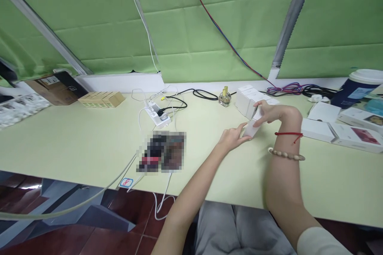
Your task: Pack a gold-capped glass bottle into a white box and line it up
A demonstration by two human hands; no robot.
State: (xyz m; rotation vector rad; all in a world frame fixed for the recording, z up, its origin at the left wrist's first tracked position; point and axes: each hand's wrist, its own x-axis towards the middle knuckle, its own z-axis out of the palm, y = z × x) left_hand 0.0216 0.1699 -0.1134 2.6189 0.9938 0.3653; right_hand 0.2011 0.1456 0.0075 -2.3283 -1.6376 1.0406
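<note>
A small white box (250, 128) rests tilted on the pale green table (74, 143), held between both hands. My left hand (232, 137) touches its near lower end with the fingertips. My right hand (269, 112) grips its upper end from above; that wrist wears a red string and a bead bracelet. Just behind stands a group of similar white boxes (248, 99). A small glass perfume bottle (224, 97) with a gold cap stands to their left.
A white power strip (158, 114) with cables lies mid-table, a blurred patch in front of it. Tan boxes (101, 99) and a cardboard box (52, 89) sit at the back left. Flat white packages (344, 129) and a dark lidded cup (357, 87) lie at the right.
</note>
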